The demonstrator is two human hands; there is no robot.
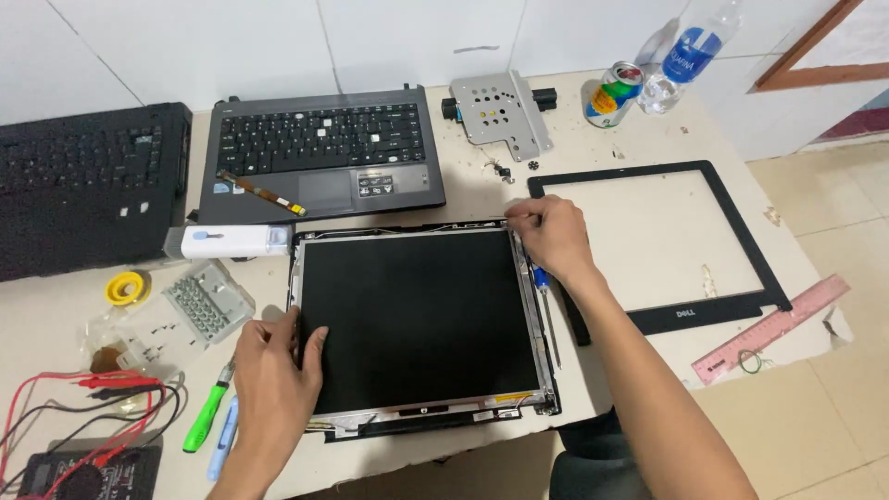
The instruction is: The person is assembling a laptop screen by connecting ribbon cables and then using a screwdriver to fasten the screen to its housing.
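Two hands work my bare laptop screen panel (419,319) at desk (611,167) centre: left hand (276,366) flat, open at 8 o'clock; right hand (551,236) pinching a screwdriver (542,287) at 2 o'clock. Best kept steady, I judge.

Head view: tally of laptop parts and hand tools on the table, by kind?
Keyboard bases: 2 (grey, black)
Screen panel: 1
Screen bezel: 1
Metal bracket: 1
Screwdrivers: 3 (green, blue, one under right hand)
Ruler: 1
Total: 9
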